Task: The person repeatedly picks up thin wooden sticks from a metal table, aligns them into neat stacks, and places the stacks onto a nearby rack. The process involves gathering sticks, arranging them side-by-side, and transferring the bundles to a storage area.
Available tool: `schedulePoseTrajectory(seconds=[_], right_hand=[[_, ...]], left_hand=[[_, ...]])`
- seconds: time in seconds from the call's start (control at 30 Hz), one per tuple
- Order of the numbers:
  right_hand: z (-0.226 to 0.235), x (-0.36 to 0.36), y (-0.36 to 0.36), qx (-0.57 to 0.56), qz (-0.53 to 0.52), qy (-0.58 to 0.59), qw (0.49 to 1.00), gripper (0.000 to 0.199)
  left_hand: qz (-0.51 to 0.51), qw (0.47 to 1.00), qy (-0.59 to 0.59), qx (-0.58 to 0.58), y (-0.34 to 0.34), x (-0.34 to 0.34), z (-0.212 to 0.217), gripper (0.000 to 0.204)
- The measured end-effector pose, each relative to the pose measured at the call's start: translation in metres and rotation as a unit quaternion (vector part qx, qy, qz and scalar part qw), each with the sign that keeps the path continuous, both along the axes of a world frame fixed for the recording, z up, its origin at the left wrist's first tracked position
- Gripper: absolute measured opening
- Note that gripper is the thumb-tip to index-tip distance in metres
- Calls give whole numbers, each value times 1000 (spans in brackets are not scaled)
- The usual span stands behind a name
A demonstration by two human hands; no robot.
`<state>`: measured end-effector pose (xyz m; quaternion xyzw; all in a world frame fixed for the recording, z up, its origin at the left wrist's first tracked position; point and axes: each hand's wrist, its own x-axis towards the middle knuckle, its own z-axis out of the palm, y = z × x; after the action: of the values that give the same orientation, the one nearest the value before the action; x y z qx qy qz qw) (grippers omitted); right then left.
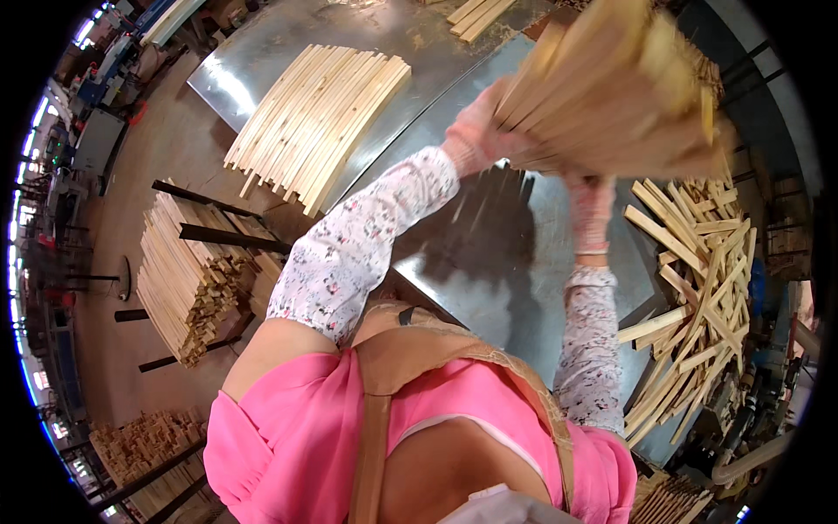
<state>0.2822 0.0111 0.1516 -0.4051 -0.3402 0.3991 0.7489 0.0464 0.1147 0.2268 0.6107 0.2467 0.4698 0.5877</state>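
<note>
A thick bundle of wooden strips (594, 105), blurred by motion, is held up above the metal table (489, 253) between my two hands. My left hand (483, 133), in a pink knit glove, grips the bundle's left side. Under its near end is my right hand (590, 203), gloved alike, pressed against the wood with its fingertips mostly hidden. Left of the bundle, a flat row of pale strips (319, 118) lies side by side on the tabletop. A loose, crisscrossed heap of strips (698, 297) lies to the right of my right forearm.
At left, stacked strips (188, 271) rest between dark metal bars (231, 236). Another stack (148, 454) sits at the lower left. A few strips (480, 16) lie at the table's far side. Machines (96, 140) line the far left, and a pale hose (751, 461) curves at lower right.
</note>
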Motion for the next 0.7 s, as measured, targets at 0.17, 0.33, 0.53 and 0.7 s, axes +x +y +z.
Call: schedulePoseTrajectory(seconds=[0.17,0.33,0.53,0.7], right_hand=[[-91,-63,-59,-179,54,266,946,66],[-86,-84,-43,-348,47,283,893,74],[-123,-99,-43,-384,44,-580,717,59],[-155,-119,-33,-358,12,-384,851,37]], left_hand=[[-173,768,-316,-529,-38,-54,-60,49],[-95,884,-114,-443,-42,-85,-100,50],[-116,731,662,119,-25,-160,-165,45],[-34,904,409,-117,-53,-185,-215,43]])
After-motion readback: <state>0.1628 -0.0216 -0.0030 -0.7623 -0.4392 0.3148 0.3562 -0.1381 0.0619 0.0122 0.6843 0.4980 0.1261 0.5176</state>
